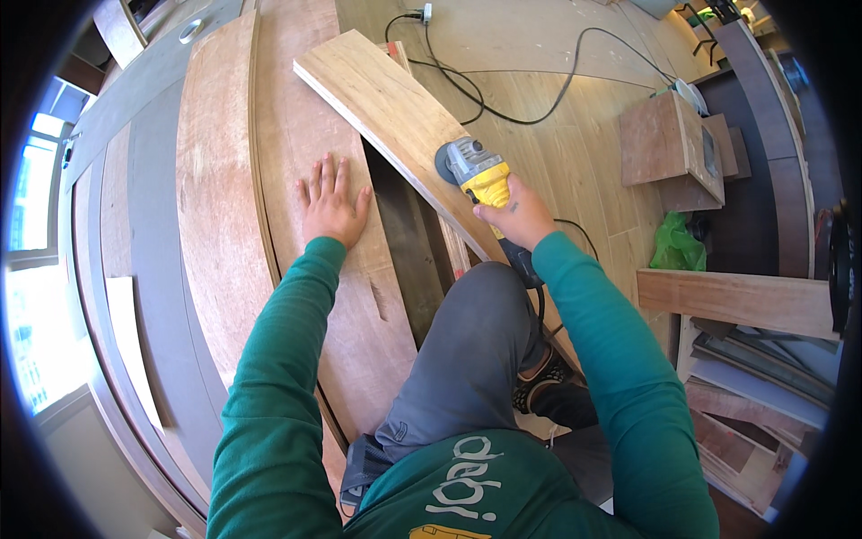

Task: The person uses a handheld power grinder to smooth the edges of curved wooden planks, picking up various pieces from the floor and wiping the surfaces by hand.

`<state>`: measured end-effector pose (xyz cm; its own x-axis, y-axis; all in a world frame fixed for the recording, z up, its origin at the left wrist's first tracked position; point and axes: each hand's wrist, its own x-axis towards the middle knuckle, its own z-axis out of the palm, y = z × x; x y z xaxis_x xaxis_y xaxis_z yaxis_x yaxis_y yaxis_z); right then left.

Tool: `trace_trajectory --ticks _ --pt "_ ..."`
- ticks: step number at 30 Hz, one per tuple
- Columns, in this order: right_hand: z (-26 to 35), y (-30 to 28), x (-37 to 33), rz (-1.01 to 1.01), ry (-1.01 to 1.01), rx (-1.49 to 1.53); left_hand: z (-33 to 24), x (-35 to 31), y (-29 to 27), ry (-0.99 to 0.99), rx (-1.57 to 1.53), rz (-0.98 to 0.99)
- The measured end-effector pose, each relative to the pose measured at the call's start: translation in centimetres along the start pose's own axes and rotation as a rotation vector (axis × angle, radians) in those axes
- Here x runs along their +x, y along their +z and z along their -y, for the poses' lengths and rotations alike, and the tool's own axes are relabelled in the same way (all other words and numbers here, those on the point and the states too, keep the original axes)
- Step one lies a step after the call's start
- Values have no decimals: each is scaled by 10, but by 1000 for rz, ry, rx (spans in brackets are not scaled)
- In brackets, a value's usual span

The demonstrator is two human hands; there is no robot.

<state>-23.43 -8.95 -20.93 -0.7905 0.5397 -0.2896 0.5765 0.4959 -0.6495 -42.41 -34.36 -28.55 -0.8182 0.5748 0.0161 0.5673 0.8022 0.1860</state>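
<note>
My right hand (525,214) is wrapped round the body of a yellow and grey angle grinder (488,180). The grinder's round disc (444,163) sits at the right edge of a long light plywood board (404,112); whether it touches the wood I cannot tell. That board lies slantwise, with a layered edge facing left. My left hand (332,205) rests flat, fingers spread, on a wide reddish plywood sheet (350,287) to the left of the board. A dark gap (400,216) shows between sheet and board.
A black cord (548,112) loops over the wood-look floor (539,162) to a plug connector (426,13). At right stand a wooden box (664,144), a green plastic bag (680,242), a plank (736,301) and stacked offcuts (763,368). More plywood (215,153) lies at left.
</note>
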Motion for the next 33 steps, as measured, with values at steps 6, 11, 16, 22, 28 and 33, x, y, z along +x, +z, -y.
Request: trace_trajectory --ticks 6,11,16,22,28,33 --pt "-34 -18 7 -64 125 87 2 0 2 0 4 -7" --pt "-59 -47 -15 -97 172 368 -3 0 0 1 -4 6" --pt "-86 -107 -88 -244 264 642 -3 -2 -1 -9 -14 27" --pt "-124 -182 -231 -589 391 1139 2 4 -1 -16 -21 38" --pt "-165 -218 -375 -891 501 1236 -70 34 -16 470 -116 -46" --pt "-202 -224 -440 -940 479 1322 -130 59 13 666 155 142"
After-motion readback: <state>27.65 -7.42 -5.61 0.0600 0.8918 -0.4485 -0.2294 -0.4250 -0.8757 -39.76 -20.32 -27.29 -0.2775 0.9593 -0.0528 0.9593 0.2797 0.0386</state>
